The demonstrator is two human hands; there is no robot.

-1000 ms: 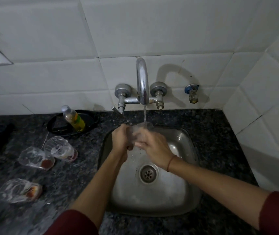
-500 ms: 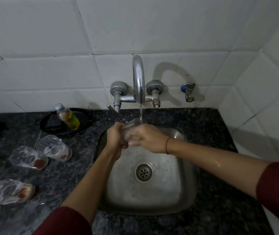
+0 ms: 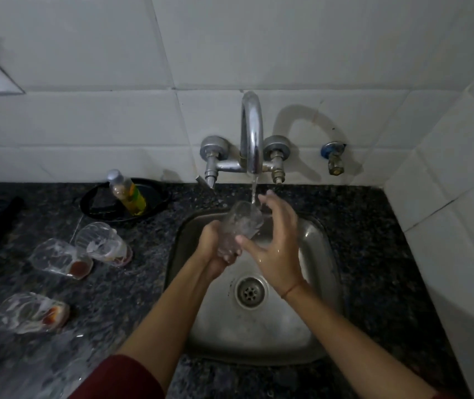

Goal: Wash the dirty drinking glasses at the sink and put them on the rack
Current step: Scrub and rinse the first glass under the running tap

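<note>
Granite counter [image 3: 374, 226] surrounds a steel sink [image 3: 316, 283], where the tap [image 3: 251, 133] runs water into a glass [image 3: 243, 223] tilted over the basin. The left hand [image 3: 214, 249] clasps its base from below. The right hand [image 3: 277, 246] is spread beside it, thumb on its wall. Three dirty glasses [image 3: 60, 259] lie left of the sink.

Person's arms, head view. Left arm: dark red soft fabric sleeve [image 3: 120, 378], its rounded edge ending high on the arm, the forearm below it bare. Right arm: matching dark red sleeve [image 3: 446, 394], only a sliver showing at the lower frame edge. Right wrist: thin reddish-orange thread band [image 3: 291, 291], a single strand. Right hand [image 3: 276, 246]: back glistening with water drops.
</note>
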